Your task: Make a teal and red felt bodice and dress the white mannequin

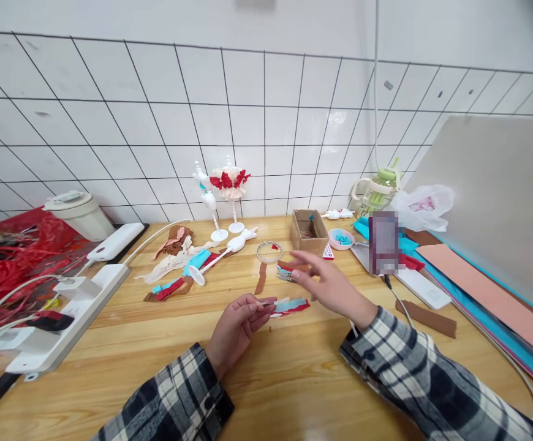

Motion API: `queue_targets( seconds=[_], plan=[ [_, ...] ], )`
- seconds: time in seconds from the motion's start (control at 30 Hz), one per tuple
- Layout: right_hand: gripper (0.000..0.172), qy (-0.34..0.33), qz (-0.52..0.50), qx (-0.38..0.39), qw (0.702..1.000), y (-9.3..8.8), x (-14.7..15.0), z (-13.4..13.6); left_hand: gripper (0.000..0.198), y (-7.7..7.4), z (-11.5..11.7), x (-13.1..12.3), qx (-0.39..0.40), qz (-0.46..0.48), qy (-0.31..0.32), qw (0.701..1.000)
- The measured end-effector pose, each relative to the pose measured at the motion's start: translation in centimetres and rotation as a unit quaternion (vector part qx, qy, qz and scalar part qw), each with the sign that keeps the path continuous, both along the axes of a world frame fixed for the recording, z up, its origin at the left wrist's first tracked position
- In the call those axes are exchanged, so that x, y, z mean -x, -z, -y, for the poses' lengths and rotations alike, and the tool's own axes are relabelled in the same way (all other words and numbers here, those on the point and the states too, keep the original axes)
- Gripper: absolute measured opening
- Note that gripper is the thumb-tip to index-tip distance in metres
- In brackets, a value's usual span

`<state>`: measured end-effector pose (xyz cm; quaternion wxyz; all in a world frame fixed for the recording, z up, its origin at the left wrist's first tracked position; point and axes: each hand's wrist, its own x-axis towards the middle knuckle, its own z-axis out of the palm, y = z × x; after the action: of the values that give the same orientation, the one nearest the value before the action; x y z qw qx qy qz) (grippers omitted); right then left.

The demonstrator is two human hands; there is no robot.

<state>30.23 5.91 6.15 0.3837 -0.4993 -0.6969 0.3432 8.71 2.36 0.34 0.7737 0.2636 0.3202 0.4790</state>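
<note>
My left hand (241, 318) is pinched on a small layered strip of blue, white and red paper (289, 305) just above the wooden table (156, 349). My right hand (324, 278) hovers a little beyond it, fingers stretched out and blurred, reaching toward small scissors or tweezers (285, 277) lying on the table. A brown paper strip (261, 278) and a clear tape ring (269, 251) lie just past the hands.
A small cardboard box (309, 231) stands behind the right hand. White doll stands with a red-trimmed figure (230, 184) stand near the tiled wall. Paper scraps (174, 263) lie at left, a power strip (64, 318) further left. A phone (383, 242) and coloured paper sheets (487, 288) are at right.
</note>
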Motion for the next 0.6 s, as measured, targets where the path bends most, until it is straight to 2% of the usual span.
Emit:
queue_targets(
  seconds=[0.07,0.1,0.17,0.23,0.3,0.37,0.43,0.5,0.6],
  plan=[
    [0.040,-0.094,-0.001,0.088,0.992,0.5,0.6,-0.1,0.014,0.0,0.1,0.1,-0.004,0.011,0.005,1.000],
    [0.039,-0.117,-0.002,0.128,0.985,1.1,0.9,-0.1,0.014,0.0,0.1,0.1,-0.005,0.016,0.006,1.000],
    [0.027,-0.123,-0.008,0.180,0.976,2.1,1.4,-0.3,0.014,-0.1,0.1,0.3,-0.002,0.020,0.004,1.000],
    [0.022,-0.117,-0.006,0.192,0.974,2.3,1.3,-0.6,0.014,-0.1,0.0,0.3,0.002,0.020,-0.007,1.000],
    [0.022,-0.103,0.020,0.159,0.982,1.4,0.7,-1.1,0.015,0.0,-0.1,0.3,0.006,0.017,-0.017,1.000],
    [0.022,-0.073,0.075,0.087,0.991,-0.2,-0.1,-1.9,0.016,0.1,-0.2,0.2,0.008,0.009,-0.021,1.000],
    [0.022,-0.035,0.157,0.011,0.987,-1.9,-0.9,-2.9,0.018,0.3,-0.1,0.1,0.004,-0.003,-0.018,1.000],
    [0.024,0.032,0.252,-0.055,0.966,-2.9,-1.4,-4.2,0.019,0.4,-0.1,0.1,-0.006,-0.017,-0.016,1.000],
    [0.032,0.171,0.378,-0.134,0.900,-3.0,-1.8,-6.9,0.018,0.5,-0.2,0.2,-0.020,-0.035,-0.012,0.999]
  ],
)
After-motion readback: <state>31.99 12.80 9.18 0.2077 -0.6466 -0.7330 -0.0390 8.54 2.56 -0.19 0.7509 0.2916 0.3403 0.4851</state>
